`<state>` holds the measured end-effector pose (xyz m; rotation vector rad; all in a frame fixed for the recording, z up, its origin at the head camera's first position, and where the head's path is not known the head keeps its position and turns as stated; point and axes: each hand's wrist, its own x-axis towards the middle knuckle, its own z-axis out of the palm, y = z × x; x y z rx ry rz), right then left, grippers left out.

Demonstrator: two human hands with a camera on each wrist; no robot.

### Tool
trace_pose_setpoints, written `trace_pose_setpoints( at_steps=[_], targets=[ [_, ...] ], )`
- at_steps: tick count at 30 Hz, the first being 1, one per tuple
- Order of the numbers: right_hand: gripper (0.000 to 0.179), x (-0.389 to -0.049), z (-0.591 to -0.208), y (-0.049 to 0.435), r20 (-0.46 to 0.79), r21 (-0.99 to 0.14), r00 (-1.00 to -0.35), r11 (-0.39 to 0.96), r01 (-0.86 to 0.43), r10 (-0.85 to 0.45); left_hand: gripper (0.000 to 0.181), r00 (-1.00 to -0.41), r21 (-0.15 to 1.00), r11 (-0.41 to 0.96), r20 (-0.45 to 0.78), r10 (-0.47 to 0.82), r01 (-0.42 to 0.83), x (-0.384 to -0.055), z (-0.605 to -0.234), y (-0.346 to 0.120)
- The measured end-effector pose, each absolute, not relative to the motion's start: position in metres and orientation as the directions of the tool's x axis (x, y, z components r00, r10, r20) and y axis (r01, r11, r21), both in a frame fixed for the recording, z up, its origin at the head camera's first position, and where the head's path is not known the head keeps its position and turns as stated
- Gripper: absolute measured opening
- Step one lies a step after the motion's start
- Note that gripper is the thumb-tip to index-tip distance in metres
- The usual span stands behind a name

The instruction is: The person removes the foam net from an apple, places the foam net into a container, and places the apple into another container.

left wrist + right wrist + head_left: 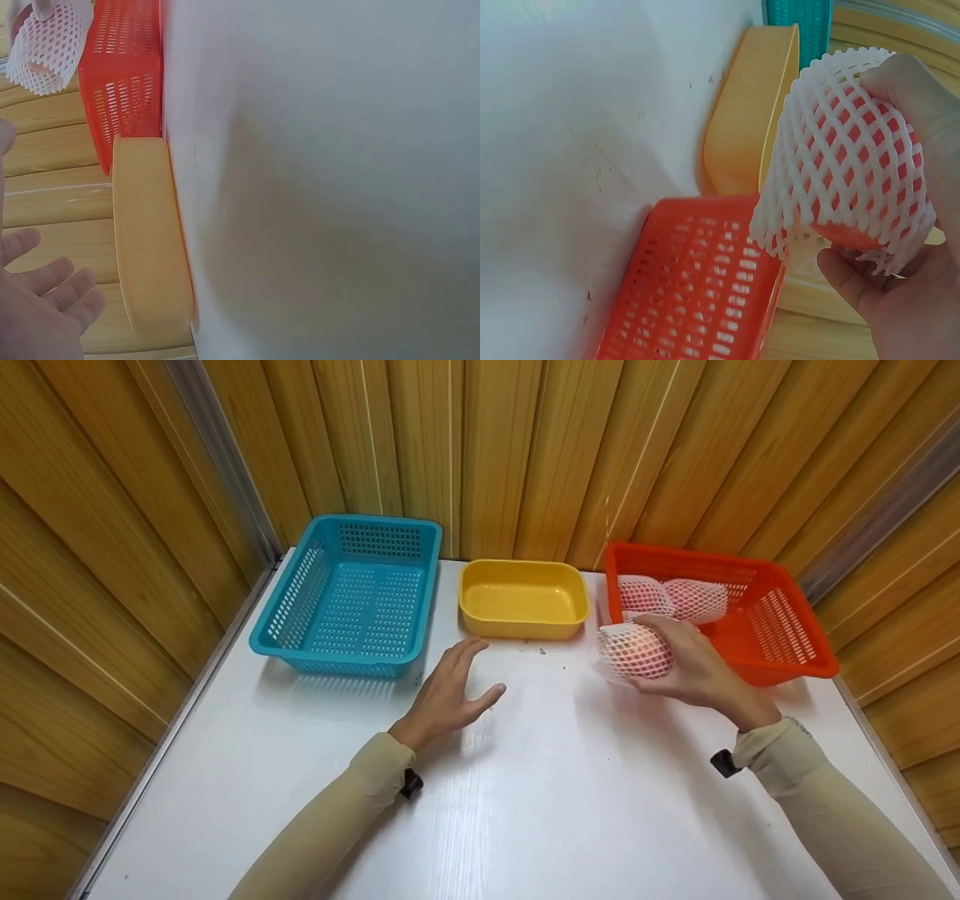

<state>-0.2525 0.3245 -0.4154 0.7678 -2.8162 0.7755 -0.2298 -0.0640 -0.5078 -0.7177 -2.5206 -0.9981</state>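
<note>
My right hand (686, 664) grips a round pink-red fruit (637, 651) wrapped in a white foam net, lifted by the front left corner of the red basket (757, 660). In the right wrist view the thumb and fingers wrap the netted fruit (862, 157), and its red skin shows through the mesh. Several more netted fruits (694, 598) lie at the left end of the red basket. My left hand (448, 690) hovers over the white table, fingers spread and holding nothing, in front of the yellow bin (525, 628).
A blue-green perforated basket (352, 664) with nothing in it stands at the back left. The yellow bin sits between the two baskets. Wooden panel walls (495, 457) close off the back and both sides of the white table (525, 810).
</note>
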Motion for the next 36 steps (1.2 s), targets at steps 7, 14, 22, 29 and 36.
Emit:
trace_pose_setpoints(
  at_steps=[7, 14, 22, 29, 36],
  targets=[
    [0.089, -0.253, -0.426, 0.300, 0.230, -0.447, -0.830, 0.703, -0.554, -0.508, 0.069, -0.815, 0.547, 0.616, 0.481, 0.322, 0.566, -0.226, -0.511, -0.068],
    [0.090, -0.254, -0.439, 0.282, 0.206, -0.463, -0.829, 0.694, -0.551, -0.520, 0.067, -0.810, 0.554, 0.602, 0.492, 0.320, 0.574, -0.223, -0.515, -0.074],
    [0.089, -0.256, -0.454, 0.264, 0.180, -0.488, -0.811, 0.666, -0.565, -0.556, 0.062, -0.814, 0.579, 0.580, 0.486, 0.320, 0.573, -0.219, -0.516, -0.083],
    [0.089, -0.259, -0.466, 0.247, 0.187, -0.480, -0.769, 0.627, -0.614, -0.611, 0.062, -0.836, 0.620, 0.564, 0.452, 0.312, 0.546, -0.215, -0.516, -0.090],
    [0.088, -0.259, -0.475, 0.229, 0.114, -0.502, -0.778, 0.639, -0.582, -0.618, 0.061, -0.835, 0.615, 0.568, 0.451, 0.315, 0.547, -0.214, -0.517, -0.093]
  ],
)
